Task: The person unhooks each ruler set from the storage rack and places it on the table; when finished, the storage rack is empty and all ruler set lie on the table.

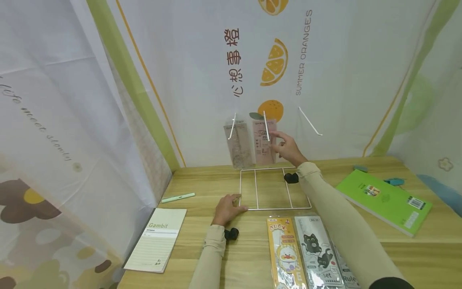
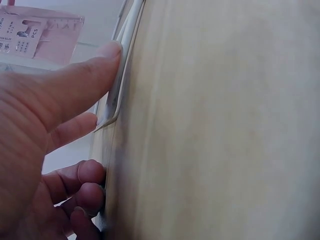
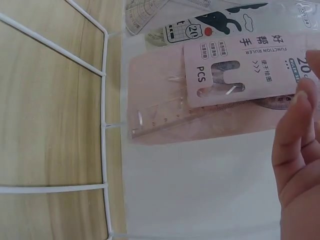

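A white wire rack [image 1: 257,188] stands on the table with three prongs jutting from its upright part. My left hand [image 1: 226,209] holds its near left corner; in the left wrist view the thumb [image 2: 95,75] lies against the wire. On the middle prong hangs a pink ruler set [image 1: 261,144] in a clear sleeve. My right hand [image 1: 288,149] is at that pack's right edge, index finger and thumb apart, fingertips at or touching the sleeve. A grey ruler set [image 1: 238,144] hangs on the left prong; the right prong [image 1: 309,121] is bare.
Near the front lie an orange duck ruler pack [image 1: 286,253], a grey cat ruler pack [image 1: 319,251] and another partly under my right forearm. A notepad [image 1: 157,241] and green pen [image 1: 178,198] are left, a green book [image 1: 386,200] and teal item [image 1: 395,182] right.
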A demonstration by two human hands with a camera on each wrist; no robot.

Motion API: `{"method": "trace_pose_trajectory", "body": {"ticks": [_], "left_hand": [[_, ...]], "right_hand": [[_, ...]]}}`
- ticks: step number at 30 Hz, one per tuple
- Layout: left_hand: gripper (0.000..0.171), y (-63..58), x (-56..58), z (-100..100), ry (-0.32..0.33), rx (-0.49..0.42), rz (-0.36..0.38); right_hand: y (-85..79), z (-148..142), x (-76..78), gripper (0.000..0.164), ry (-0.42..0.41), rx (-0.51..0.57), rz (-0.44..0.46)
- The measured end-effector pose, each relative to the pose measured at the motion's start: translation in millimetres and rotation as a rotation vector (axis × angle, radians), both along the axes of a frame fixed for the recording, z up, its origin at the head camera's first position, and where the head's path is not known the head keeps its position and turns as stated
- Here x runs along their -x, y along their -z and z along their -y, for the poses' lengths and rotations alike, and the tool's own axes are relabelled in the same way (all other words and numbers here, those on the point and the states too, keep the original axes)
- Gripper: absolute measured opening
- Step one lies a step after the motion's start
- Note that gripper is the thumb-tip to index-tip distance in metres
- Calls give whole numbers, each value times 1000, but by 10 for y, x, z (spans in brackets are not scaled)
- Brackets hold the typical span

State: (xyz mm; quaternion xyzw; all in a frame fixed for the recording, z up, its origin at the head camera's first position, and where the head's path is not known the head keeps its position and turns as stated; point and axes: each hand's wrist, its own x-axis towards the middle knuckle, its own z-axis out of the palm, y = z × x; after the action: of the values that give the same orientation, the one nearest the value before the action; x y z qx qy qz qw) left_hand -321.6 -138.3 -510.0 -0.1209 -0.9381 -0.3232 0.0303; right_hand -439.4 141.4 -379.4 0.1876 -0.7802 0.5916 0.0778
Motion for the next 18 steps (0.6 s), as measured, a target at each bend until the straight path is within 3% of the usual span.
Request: {"method": "trace_pose_trajectory", "body": {"ticks": [6,12,18], "left_hand": [[60,-11,6,-20,-2,19,-5],[60,-49,2,-26,0,22,-19],[59,-38,-12,-20,-3,35,-10]], "right_hand": [[-110,37,-24,57,-27,1,-34],[-289,91,-258,53,5,-8,-117],[-281,126,-348,47,46,-8,-163]]}}
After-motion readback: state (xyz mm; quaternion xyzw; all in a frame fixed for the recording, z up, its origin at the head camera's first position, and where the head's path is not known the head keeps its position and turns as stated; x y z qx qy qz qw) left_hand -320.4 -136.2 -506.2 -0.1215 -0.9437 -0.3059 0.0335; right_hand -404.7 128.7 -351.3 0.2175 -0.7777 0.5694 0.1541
